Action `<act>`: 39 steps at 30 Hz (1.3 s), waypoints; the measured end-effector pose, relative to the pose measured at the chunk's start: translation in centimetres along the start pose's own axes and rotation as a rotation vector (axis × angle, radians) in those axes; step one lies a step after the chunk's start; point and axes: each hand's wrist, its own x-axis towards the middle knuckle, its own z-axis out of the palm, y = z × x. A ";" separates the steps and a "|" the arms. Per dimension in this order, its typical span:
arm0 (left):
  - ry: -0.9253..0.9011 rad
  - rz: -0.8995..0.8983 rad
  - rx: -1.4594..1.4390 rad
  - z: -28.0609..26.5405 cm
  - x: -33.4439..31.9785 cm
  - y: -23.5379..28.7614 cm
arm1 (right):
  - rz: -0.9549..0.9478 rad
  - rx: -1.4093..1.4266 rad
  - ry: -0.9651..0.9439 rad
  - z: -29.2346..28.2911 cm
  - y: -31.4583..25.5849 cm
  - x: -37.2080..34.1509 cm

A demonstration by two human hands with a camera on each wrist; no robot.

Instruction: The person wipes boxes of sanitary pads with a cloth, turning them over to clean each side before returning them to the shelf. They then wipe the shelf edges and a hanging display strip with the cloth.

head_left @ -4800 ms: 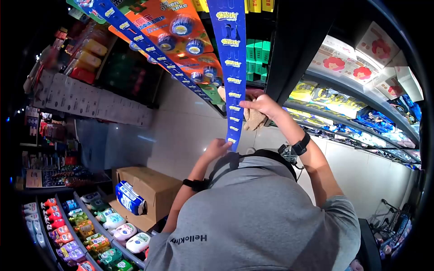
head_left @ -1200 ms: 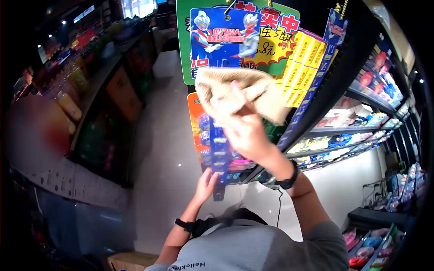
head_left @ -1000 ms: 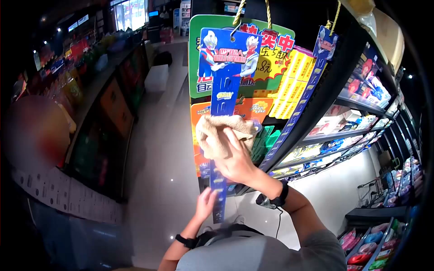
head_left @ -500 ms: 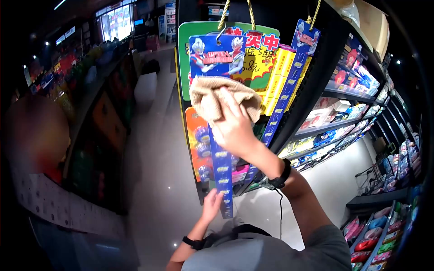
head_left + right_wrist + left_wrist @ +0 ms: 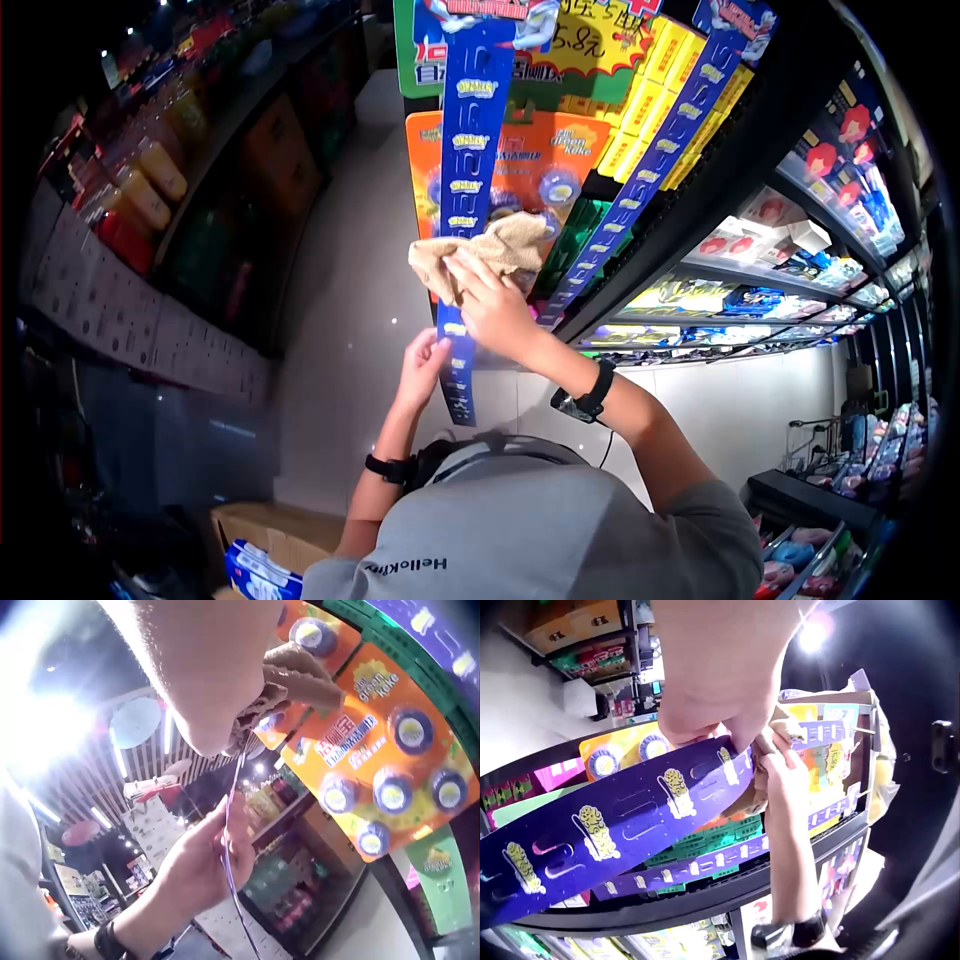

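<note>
A long blue hanging strip [image 5: 465, 170] with yellow printed logos hangs in front of an orange pack [image 5: 560, 150]. The right hand [image 5: 500, 315] presses a tan cloth [image 5: 515, 245] against the strip at mid height. Lower down, the left hand [image 5: 422, 370] pinches the strip's left edge between thumb and fingers. In the left wrist view the strip [image 5: 634, 814] runs under the left hand [image 5: 720, 682], with the right hand [image 5: 780, 761] and cloth just beyond. The right wrist view shows the strip edge-on at the left hand [image 5: 202, 862], the cloth [image 5: 300, 682] bunched at the right hand [image 5: 210, 667].
A second blue strip [image 5: 640, 180] hangs to the right, beside yellow boxes [image 5: 655, 95]. Shelves of packaged goods [image 5: 760, 260] stand at the right. A cardboard box [image 5: 270, 530] lies at the lower left, and a dark display with bottles [image 5: 155, 170] runs along the left.
The right hand and cloth have moved down the strip from just below its printed header. The left hand still holds the strip's lower part. The head view has tilted downward.
</note>
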 end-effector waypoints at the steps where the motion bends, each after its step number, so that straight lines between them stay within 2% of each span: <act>1: -0.018 -0.033 -0.027 -0.6 -0.1 -0.5 | 0.008 0.041 -0.065 0.2 -0.6 -1.1; 4: -0.025 -0.111 -0.162 -0.2 -0.9 -0.1 | -0.024 0.106 -0.107 2.8 -1.4 -4.3; 5: -0.021 -0.127 -0.176 0.0 -1.4 -0.1 | -0.029 0.176 -0.044 3.2 -1.6 -4.7; 6: -0.031 -0.130 -0.132 0.4 -1.9 0.2 | -0.028 0.205 -0.057 3.5 -1.8 -5.3; 7: 0.035 -0.103 -0.110 0.3 -2.1 -0.5 | -0.024 0.239 -0.074 3.8 -2.0 -6.1; 9: 0.032 -0.219 -0.088 -0.5 -2.9 -0.8 | -0.021 0.296 -0.122 4.1 -2.5 -7.1; 11: 0.002 -0.235 -0.068 -0.8 -3.1 -0.9 | -0.037 0.337 -0.168 4.4 -2.8 -8.1; 16: 0.111 -0.357 -0.208 0.0 -4.6 -1.2 | -0.028 0.406 -0.171 4.7 -2.4 -8.2; 18: 0.029 -0.371 0.093 -1.4 -5.5 -3.0 | 0.005 0.466 -0.123 5.1 -1.8 -8.5; 19: 0.083 -0.355 0.035 -2.7 -6.0 -4.2 | 0.008 0.469 -0.122 5.4 -1.6 -8.7; 21: 0.206 -0.375 0.077 -4.3 -6.5 -4.5 | 0.166 0.651 -0.155 5.5 -1.5 -8.7; 22: 0.265 -0.345 0.116 -5.0 -6.6 -4.9 | 0.159 0.703 -0.146 5.3 -1.4 -8.8; 23: 0.288 -0.302 0.198 -5.1 -6.6 -4.8 | 0.179 0.761 -0.213 5.1 -1.4 -8.9; 25: 0.345 -0.188 0.346 -6.5 -6.7 -6.3 | 0.101 0.831 -0.259 4.2 -1.2 -9.5; 26: 0.385 -0.190 0.355 -6.6 -6.6 -6.2 | 0.108 0.829 -0.257 3.9 -1.1 -10.1; 28: 0.487 -0.188 0.341 -7.0 -6.5 -5.8 | 0.277 1.063 -0.238 3.5 -0.6 -11.4; 29: 0.514 -0.158 0.339 -7.6 -6.5 -6.1 | 0.320 1.094 -0.105 2.6 0.0 -11.3; 30: 0.539 -0.135 0.342 -8.1 -6.6 -6.1 | 0.455 1.085 -0.050 1.3 0.6 -10.8; 32: 0.607 -0.080 0.380 -9.4 -6.6 -6.6 | 0.840 1.224 0.112 -0.8 3.1 -10.0; 33: 0.619 -0.043 0.426 -9.5 -6.7 -6.1 | 0.889 1.223 0.342 -2.8 3.7 -8.1; 34: 0.648 -0.035 0.444 -10.0 -6.6 -6.1 | 0.787 1.122 0.478 -4.5 4.6 -6.7; 36: 0.695 -0.022 0.495 -10.3 -6.5 -5.5 | 0.602 0.854 0.608 -8.5 5.5 -3.2; 38: 0.691 -0.008 0.532 -10.7 -6.1 -5.6 | 0.434 0.673 0.561 -10.2 6.8 -0.5; 39: 0.692 0.005 0.572 -10.9 -6.0 -5.5 | 0.232 0.310 0.554 -10.3 7.6 1.0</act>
